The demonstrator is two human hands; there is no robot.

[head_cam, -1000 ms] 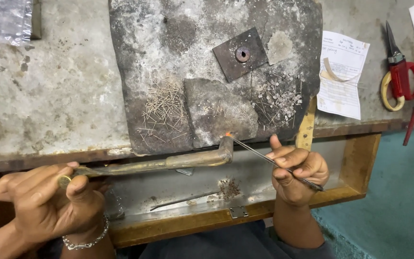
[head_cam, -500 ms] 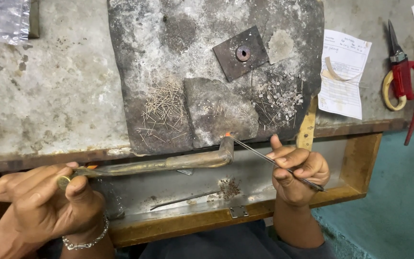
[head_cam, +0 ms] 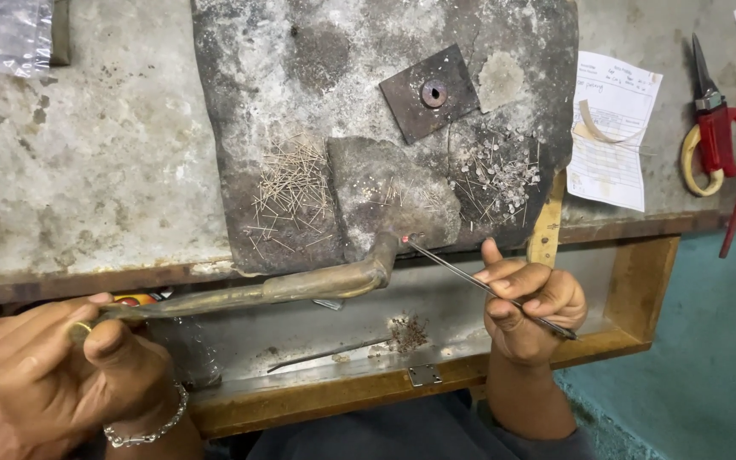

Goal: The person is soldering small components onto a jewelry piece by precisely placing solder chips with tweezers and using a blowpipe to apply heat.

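The left hand (head_cam: pixel 61 375) is at the near left, its fingers closed around the handle end of a brass torch (head_cam: pixel 283 288). The torch runs rightward along the near edge of the counter (head_cam: pixel 112 170), and its bent tip turns up to the near edge of a dark, scorched slab (head_cam: pixel 300 102) in the middle of the counter. A bracelet (head_cam: pixel 148 426) sits on that wrist.

The right hand (head_cam: pixel 526 311) is at the near right, its fingers pinched on thin tweezers (head_cam: pixel 479 285) that slant up and left. The tips of the tweezers meet the torch tip at the slab's near edge, where a small reddish glow (head_cam: pixel 405 239) shows; what they hold there is too small to tell.

On the slab lie two scatters of fine wire bits (head_cam: pixel 291 183), one on the left and one on the right, and farther back a square plate (head_cam: pixel 428 92) with a round hole. Below the counter an open drawer (head_cam: pixel 632 281) holds a thin rod (head_cam: pixel 325 356) and a little heap of filings (head_cam: pixel 408 332). To the right lie a paper slip (head_cam: pixel 611 128) and red-handled shears (head_cam: pixel 717 128).
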